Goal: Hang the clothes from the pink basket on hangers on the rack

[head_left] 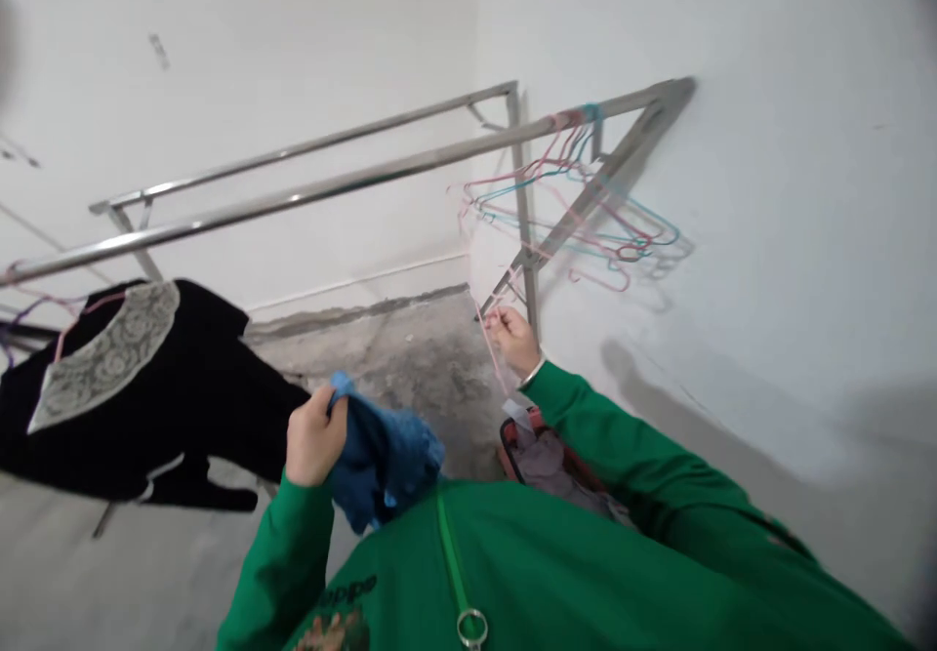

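Note:
Crumpled blue garment (391, 456) hangs from my left hand (316, 436), whose fingers are closed round its upper edge. What kind of garment it is cannot be made out. Between the pinched fingers of my right hand (515, 341) is a thin pink clothes hanger (495, 363), held low and apart from the rail. Several pink and blue hangers (586, 231) hang bunched at the right end of the metal rail (351, 178), above my right hand. To the left of my left hand, a black top (212, 368) with a lace collar hangs from the rail.
A second metal bar (322, 143) runs behind the front rail. White walls meet in the corner, and a slanted metal leg (607, 187) stands by the right wall. Below my right arm, a red-edged container (509, 461) holds greyish cloth on the concrete floor (439, 368).

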Demonstrator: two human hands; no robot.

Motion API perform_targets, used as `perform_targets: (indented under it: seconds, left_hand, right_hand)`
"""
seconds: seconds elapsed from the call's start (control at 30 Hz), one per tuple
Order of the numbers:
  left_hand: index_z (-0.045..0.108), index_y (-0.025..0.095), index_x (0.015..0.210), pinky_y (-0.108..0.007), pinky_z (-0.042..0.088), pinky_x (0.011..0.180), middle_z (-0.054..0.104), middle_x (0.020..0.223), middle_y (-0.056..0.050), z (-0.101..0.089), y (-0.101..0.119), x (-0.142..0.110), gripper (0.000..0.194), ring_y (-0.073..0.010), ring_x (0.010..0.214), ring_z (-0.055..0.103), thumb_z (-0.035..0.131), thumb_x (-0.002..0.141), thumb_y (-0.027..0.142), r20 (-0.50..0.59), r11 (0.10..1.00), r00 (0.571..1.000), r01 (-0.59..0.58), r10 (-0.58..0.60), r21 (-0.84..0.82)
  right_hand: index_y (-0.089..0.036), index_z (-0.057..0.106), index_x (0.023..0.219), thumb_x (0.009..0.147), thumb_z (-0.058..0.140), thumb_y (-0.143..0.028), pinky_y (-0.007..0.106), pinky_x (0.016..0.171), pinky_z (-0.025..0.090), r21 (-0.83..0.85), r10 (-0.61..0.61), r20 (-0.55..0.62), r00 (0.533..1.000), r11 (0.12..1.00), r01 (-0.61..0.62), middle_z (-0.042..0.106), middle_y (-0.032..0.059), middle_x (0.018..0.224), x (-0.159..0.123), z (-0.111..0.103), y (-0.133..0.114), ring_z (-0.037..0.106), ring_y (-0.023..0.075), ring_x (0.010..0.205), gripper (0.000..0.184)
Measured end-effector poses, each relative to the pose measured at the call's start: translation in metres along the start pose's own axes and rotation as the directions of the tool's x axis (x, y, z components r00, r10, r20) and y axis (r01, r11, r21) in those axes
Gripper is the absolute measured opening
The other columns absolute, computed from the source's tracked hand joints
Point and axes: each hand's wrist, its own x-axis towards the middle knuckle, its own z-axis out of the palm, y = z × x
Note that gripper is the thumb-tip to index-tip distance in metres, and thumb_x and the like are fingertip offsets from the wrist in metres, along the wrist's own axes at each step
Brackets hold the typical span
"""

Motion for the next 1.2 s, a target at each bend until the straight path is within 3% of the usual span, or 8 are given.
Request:
perform_targets:
  seconds: [0.13,0.27,0.43,0.63,0.77,0.9,1.07,1.2]
  left_hand:
    - [0.055,0.019,0.067,-0.023,0.033,0.052,0.051,0.055,0.001,0.013,0.018,0.004,0.021,-0.0119,0.05,0.047,0.045,0.082,0.03,0.023,0.998,0.998,-0.065,0.065,0.01]
    - [0.059,0.018,0.073,-0.024,0.038,0.058,0.058,0.065,-0.002,0.023,0.022,0.001,0.018,-0.0138,0.06,0.053,0.045,0.083,0.025,0.053,0.989,0.988,-0.146,0.145,0.015]
    - [0.062,0.02,0.089,-0.03,0.044,0.074,0.062,0.094,-0.007,0.026,-0.009,-0.003,0.021,-0.0203,0.088,0.058,0.047,0.077,0.013,-0.003,0.972,0.987,-0.156,0.159,0.176]
    - [0.055,0.016,0.09,-0.04,0.042,0.084,0.054,0.102,-0.014,0.013,-0.059,-0.01,0.031,-0.0261,0.096,0.051,0.053,0.061,0.005,-0.19,0.968,0.981,0.012,0.037,0.251]
    - [0.05,0.019,0.076,-0.027,0.042,0.064,0.05,0.07,0.0,0.004,-0.06,-0.021,0.016,-0.0138,0.066,0.049,0.053,0.062,0.01,0.085,0.972,0.987,0.149,-0.136,-0.18]
    - [0.052,0.017,0.072,-0.02,0.036,0.049,0.048,0.057,0.005,0.002,-0.046,-0.024,0.011,-0.008,0.05,0.043,0.059,0.065,0.022,0.333,0.659,0.892,0.45,-0.305,-0.602]
    - [0.056,0.014,0.062,-0.02,0.037,0.043,0.054,0.051,0.002,-0.004,-0.038,-0.014,0.026,-0.0079,0.044,0.047,0.07,0.068,0.035,0.392,0.465,0.817,0.566,-0.422,-0.681]
    - [0.059,0.013,0.06,-0.02,0.041,0.044,0.057,0.052,0.0,-0.007,-0.047,-0.005,0.029,-0.0086,0.045,0.051,0.076,0.065,0.037,0.384,0.487,0.809,0.578,-0.445,-0.655]
  right_hand:
    - [-0.021,0.043,0.086,0.074,0.061,-0.057,0.022,0.044,0.023,0.226,0.177,0.417,0.891,0.93,-0.291,0.044,-0.0065,0.065,-0.07,0.074,-0.018,0.027,0.0057,0.045,0.042]
    - [-0.022,0.037,0.076,0.062,0.074,-0.048,0.024,0.051,0.028,0.15,0.078,0.528,0.846,0.972,-0.183,0.047,-0.0046,0.068,-0.091,0.11,-0.04,0.032,0.0071,0.052,0.047]
    - [-0.021,0.037,0.068,0.071,0.057,-0.026,0.027,0.062,0.035,0.025,-0.058,0.326,0.944,0.998,0.053,0.044,-0.0021,0.067,-0.076,0.098,-0.053,0.041,0.0115,0.062,0.021]
    - [-0.021,0.035,0.065,0.069,0.054,-0.019,0.026,0.061,0.035,-0.021,-0.135,0.267,0.954,0.989,0.146,0.039,-0.0031,0.065,-0.061,0.095,-0.065,0.038,0.0102,0.061,0.019]
    - [-0.02,0.039,0.066,0.067,0.059,-0.019,0.024,0.059,0.034,-0.105,-0.037,0.302,0.953,0.992,0.072,0.039,-0.0045,0.062,-0.061,0.1,-0.054,0.036,0.0091,0.059,0.02]
    - [-0.02,0.045,0.078,0.067,0.065,-0.028,0.022,0.05,0.028,0.051,-0.058,0.324,0.944,0.998,0.044,0.049,-0.0035,0.069,-0.066,0.094,-0.047,0.031,0.0067,0.052,0.024]
    - [-0.029,0.042,0.117,0.073,0.068,-0.044,0.022,0.043,0.024,0.351,-0.17,0.21,0.963,0.932,0.088,0.056,-0.0035,0.079,-0.068,0.075,-0.05,0.033,0.0066,0.046,0.052]
    - [-0.027,0.057,0.107,0.087,0.053,-0.05,0.023,0.039,0.018,0.342,-0.019,0.261,0.965,0.937,-0.074,0.048,-0.0048,0.06,-0.075,0.057,-0.057,0.026,0.0064,0.039,0.031]
